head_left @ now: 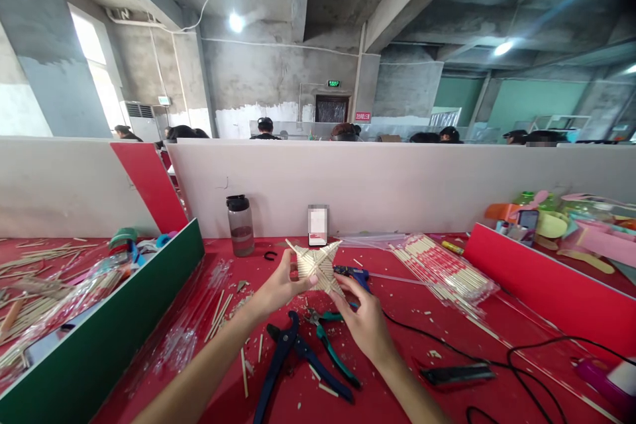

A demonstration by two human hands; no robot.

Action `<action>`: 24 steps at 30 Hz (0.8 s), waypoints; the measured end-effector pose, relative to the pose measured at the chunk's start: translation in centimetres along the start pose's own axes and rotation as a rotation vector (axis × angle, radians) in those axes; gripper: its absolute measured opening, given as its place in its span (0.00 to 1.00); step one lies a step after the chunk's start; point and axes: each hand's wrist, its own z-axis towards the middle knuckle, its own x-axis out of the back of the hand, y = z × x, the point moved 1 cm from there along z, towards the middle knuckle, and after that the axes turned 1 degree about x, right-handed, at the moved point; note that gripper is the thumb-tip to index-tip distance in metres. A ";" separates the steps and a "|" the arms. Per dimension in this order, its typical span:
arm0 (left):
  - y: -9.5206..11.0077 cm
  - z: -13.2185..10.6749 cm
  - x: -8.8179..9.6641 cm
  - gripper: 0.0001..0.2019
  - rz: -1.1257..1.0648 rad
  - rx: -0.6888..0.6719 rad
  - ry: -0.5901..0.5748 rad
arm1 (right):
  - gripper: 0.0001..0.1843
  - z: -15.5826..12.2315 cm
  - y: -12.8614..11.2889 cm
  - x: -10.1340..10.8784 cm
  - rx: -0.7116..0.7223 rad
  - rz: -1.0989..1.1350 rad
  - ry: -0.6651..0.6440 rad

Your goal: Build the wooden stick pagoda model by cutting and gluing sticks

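Two light grips serve best: the left hand (284, 281) pinches the star-like stick piece (324, 264) at its left, the right hand (365, 317) its lower right, above the table (412, 305) near the far edge's middle, ideally without flexing the sticks.

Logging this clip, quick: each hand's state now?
Left hand: holding the stick piece by its left side.
Right hand: holding its lower right.
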 end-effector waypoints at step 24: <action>0.0 0.6 7.5 0.28 0.031 0.114 -0.081 | 0.24 7.8 0.2 2.0 0.037 0.101 -0.329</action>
